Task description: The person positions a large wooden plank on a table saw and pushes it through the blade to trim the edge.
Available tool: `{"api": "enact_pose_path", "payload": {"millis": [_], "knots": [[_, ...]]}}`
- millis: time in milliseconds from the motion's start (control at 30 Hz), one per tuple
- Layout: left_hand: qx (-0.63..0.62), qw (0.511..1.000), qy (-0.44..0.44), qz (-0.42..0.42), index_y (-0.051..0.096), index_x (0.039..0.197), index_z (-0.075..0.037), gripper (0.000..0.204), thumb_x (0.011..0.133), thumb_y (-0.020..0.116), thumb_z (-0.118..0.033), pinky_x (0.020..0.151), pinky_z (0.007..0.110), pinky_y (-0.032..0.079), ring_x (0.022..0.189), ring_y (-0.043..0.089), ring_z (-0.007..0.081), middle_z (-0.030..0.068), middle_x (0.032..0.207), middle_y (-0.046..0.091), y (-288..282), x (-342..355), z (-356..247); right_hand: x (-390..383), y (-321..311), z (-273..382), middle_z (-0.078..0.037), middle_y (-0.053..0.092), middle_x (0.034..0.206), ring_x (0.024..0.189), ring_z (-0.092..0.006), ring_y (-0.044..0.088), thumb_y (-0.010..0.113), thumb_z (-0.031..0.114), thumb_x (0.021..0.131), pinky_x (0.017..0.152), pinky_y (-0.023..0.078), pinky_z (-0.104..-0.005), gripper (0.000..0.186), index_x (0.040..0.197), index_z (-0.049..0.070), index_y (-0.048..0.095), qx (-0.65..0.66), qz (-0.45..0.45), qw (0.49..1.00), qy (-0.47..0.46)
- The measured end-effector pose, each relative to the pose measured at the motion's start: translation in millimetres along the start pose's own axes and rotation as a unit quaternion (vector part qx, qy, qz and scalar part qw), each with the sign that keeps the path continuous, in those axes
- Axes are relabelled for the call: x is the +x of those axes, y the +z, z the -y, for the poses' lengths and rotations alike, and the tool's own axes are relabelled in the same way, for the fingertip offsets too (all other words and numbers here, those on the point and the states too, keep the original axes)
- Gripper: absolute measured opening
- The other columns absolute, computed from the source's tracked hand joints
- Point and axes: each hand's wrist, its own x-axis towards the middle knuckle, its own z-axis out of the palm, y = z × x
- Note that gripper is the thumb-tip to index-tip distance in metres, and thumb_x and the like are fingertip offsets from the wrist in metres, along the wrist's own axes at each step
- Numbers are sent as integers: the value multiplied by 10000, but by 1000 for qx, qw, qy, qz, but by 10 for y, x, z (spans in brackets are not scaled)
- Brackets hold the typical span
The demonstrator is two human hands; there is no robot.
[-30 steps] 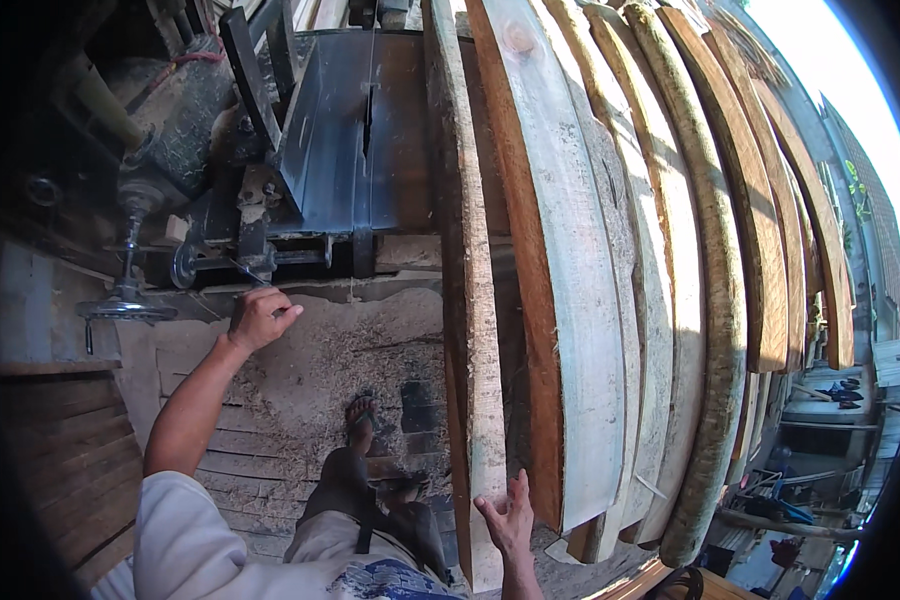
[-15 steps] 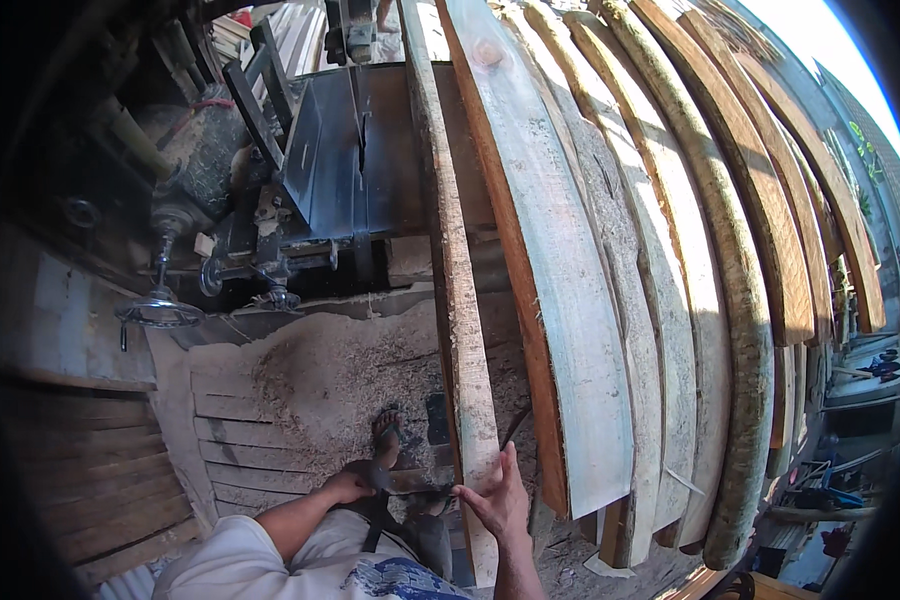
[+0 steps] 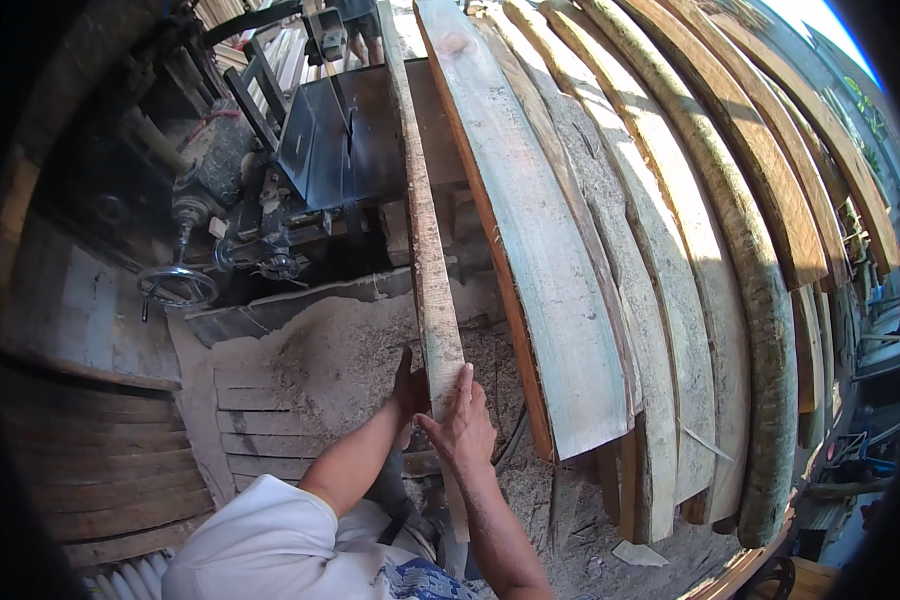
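A long, narrow plank (image 3: 432, 270) with a rough sawn edge stretches from beside my body toward the far side, past a dark metal machine table (image 3: 370, 125). My left hand (image 3: 410, 390) lies against its left side near the close end, with part of its fingers in shadow. Across the top edge of the same plank, my right hand (image 3: 462, 428) has its thumb on the left and a finger stretched along the wood; it grips there. A wide, pale board (image 3: 545, 240) with a reddish-brown edge lies just right of the plank, apart from my hands.
Several more boards and a round, bark-covered log (image 3: 760, 270) lie side by side to the right. At the left stands the machine with a metal handwheel (image 3: 177, 287). Sawdust (image 3: 335, 345) is heaped on the slatted floor. Beyond the machine, a person's legs (image 3: 365, 42) show.
My left hand has come up from near my waist to the plank's left side. My right hand has moved forward on the plank. The whole view has shifted slightly.
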Motion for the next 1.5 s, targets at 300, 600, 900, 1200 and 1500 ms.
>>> {"api": "enact_pose_path", "payload": {"millis": [300,600,900,1200,1500], "knots": [[-74,988,17,132,489,1348,-64,903,848,335,-800,991,417,447,1115,584,274,126,1216,609,294,41,62,-1,57,-40,-211,450,1319,1108,-401,565,797,401,727,872,520,-472,1127,1521,79,66,6,-3,1000,-5],[-66,990,21,120,476,1366,-83,873,863,331,-781,1005,410,442,1133,578,259,110,1258,593,289,58,28,27,21,23,-218,432,1365,1139,-410,555,794,405,721,882,520,-473,1126,1524,79,74,7,8,1000,11],[0,1000,-8,16,463,1384,-102,843,878,327,-762,1020,403,436,1151,572,244,93,1299,577,124,-234,136,-41,100,-80,-241,496,1328,1085,-407,603,785,375,704,891,520,-430,1135,1531,80,66,46,23,999,-9],[81,994,-32,-68,527,1314,-77,790,784,655,-648,1013,371,416,1176,546,204,76,1287,584,-14,-615,777,-276,137,-1123,-116,402,1468,1329,-217,404,809,351,636,1102,308,-332,1103,1525,53,227,486,113,866,33],[229,941,154,-196,695,1043,-6,533,771,761,-460,786,322,514,884,660,191,108,1014,695,529,-777,741,-304,388,-1572,-105,523,1363,1197,-230,520,607,553,877,1040,375,-357,787,1431,29,412,349,140,901,217]]}}
